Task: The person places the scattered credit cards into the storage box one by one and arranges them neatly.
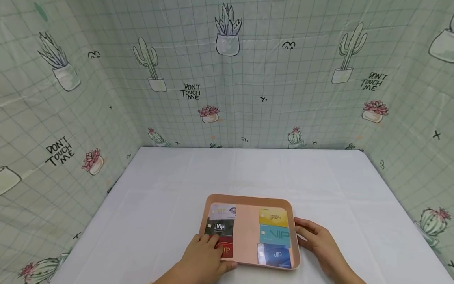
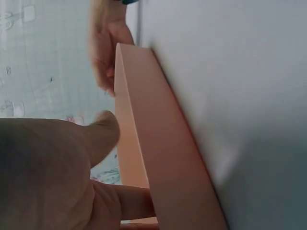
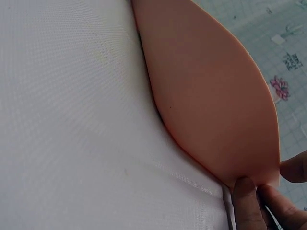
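A shallow pink tray lies on the white table with cards in two columns. On its left are a white-silver card, a black card and a red card. On its right are a yellow card, a teal card and a blue card. My left hand reaches over the front left corner, fingers at the red card and covering part of it, thumb apart near the front rim. Fingertips of my right hand rest against the tray's right outer wall.
The white-covered table extends behind and to both sides of the tray. A green gridded curtain with cactus drawings encloses the table at the back and on both sides.
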The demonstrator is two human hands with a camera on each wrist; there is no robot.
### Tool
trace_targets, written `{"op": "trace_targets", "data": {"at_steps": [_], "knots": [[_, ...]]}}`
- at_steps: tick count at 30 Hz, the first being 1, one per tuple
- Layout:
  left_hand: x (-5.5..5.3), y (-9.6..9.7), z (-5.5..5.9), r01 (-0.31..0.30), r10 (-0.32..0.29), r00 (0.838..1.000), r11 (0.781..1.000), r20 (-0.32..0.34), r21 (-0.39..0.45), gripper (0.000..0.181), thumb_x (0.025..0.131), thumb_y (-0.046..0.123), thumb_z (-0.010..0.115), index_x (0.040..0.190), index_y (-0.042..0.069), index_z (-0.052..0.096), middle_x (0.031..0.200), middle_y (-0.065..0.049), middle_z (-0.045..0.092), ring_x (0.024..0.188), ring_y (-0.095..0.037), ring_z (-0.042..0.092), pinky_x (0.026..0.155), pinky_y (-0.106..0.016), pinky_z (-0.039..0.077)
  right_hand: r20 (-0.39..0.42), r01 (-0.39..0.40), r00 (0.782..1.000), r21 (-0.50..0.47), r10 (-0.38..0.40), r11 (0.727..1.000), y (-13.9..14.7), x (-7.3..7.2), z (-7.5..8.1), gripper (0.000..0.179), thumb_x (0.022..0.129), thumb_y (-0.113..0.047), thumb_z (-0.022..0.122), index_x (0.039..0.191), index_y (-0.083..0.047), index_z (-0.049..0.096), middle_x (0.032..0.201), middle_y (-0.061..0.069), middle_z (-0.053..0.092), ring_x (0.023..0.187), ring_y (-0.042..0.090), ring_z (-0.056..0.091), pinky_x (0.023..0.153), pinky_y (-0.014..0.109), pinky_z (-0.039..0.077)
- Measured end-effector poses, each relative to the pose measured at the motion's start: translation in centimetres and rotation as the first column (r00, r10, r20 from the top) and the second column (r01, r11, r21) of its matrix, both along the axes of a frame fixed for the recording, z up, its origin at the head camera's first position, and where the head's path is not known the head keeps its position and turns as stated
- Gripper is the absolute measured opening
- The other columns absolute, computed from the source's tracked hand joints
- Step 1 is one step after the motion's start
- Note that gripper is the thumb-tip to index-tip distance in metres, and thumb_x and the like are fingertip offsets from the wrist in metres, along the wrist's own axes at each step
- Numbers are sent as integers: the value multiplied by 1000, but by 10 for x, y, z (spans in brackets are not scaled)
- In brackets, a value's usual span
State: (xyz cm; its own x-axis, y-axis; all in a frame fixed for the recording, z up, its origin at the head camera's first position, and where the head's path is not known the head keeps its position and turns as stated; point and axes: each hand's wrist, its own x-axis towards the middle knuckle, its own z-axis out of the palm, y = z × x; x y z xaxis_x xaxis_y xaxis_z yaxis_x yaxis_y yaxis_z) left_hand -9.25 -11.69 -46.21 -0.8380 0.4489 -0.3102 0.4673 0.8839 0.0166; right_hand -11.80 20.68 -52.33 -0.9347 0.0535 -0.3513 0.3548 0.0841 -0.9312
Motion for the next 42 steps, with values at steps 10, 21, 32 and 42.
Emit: {"op": "trace_targets", "data": {"at_steps": [10,21,32,42], "knots": [[0,-8,6,-7,6,1000,999,28,31,72,95,76,42,120,19,76,123,-8,68,120,-34,57,106,-57,39,-8,-9,1000,-3,9,1000,0,-1,1,59,103,-24,64,147,10,47,151,25,52,123,16,64,93,31,58],[-41,18,8,-29,37,989,998,-145,61,73,101,64,48,133,1,67,130,-15,67,124,-33,61,103,-50,41,2,12,1000,1,-12,1000,4,-2,-1,58,103,-25,64,147,9,48,151,26,51,124,18,64,93,33,58],[-53,19,0,-58,62,993,998,-99,40,72,99,64,52,136,3,65,137,-17,64,132,-37,57,119,-58,30,6,21,1000,7,-21,1000,4,-1,-1,57,104,-25,64,147,9,49,150,25,52,125,19,64,93,33,59],[-55,16,-1,-46,54,988,997,-144,62,69,99,62,55,133,4,66,136,-16,64,134,-34,55,121,-59,27,10,19,1000,10,-19,1000,3,-1,-1,54,104,-22,62,147,9,48,151,26,52,126,21,63,93,33,58]]}}
